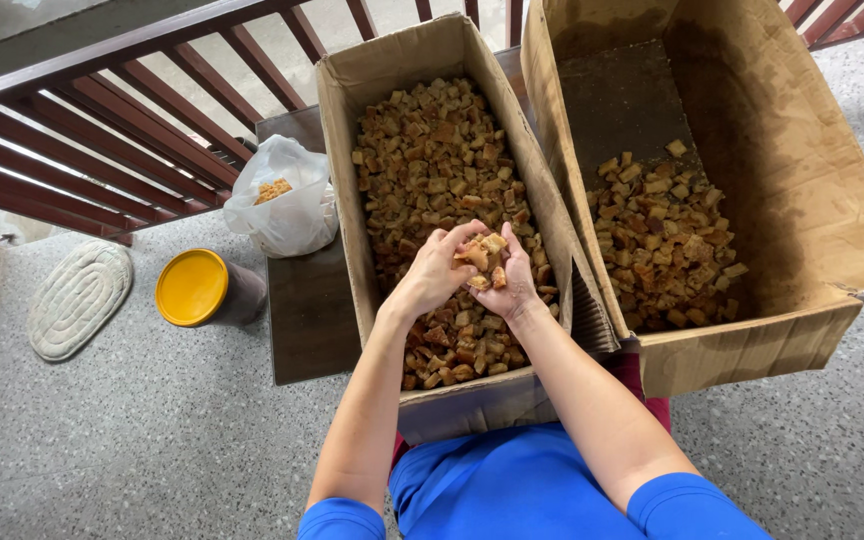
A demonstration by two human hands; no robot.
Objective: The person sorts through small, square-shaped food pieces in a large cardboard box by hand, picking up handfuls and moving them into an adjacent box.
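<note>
Bread cubes, brown and toasted, sit heaped in my two cupped palms above the near end of a long cardboard box. My left hand curls around them from one side and my right hand cradles them from the other, fingers closed on the pile. The box beneath is full of the same cubes. To its right a larger box holds a shallower layer. On the left stand a yellow-lidded jar and a white plastic bag, then the railing.
</note>
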